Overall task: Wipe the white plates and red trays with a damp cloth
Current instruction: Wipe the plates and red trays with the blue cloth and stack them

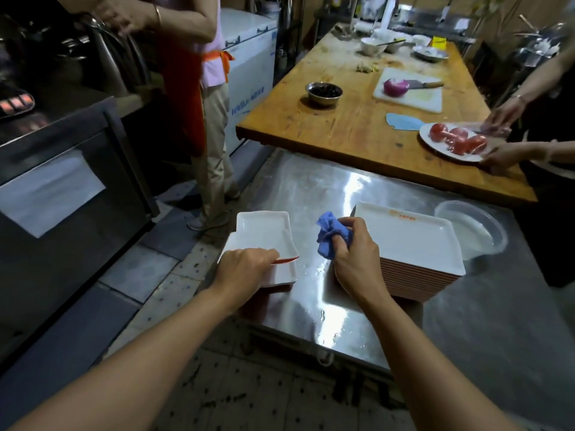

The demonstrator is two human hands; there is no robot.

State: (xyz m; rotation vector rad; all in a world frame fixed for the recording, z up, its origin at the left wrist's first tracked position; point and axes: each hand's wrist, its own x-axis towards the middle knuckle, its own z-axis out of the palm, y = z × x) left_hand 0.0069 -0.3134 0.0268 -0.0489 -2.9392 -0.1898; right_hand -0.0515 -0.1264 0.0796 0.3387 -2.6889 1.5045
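Note:
A white rectangular plate [263, 233] with a red underside sits tilted on another like it at the left edge of the steel table [326, 188]. My left hand [245, 269] grips the top plate's near edge. Just to the right, my right hand [354, 256] holds a bunched blue cloth [329, 239] above the table, apart from the plates. A tall stack of white plates with red undersides [410, 244] stands right of that hand.
A clear plastic bowl [473, 231] sits behind the stack. The wooden table [357, 126] beyond holds a cutting board with an onion [395, 86], bowls, and a tomato plate [454, 141] held by another person. A person in an apron [199, 88] stands left by the stove.

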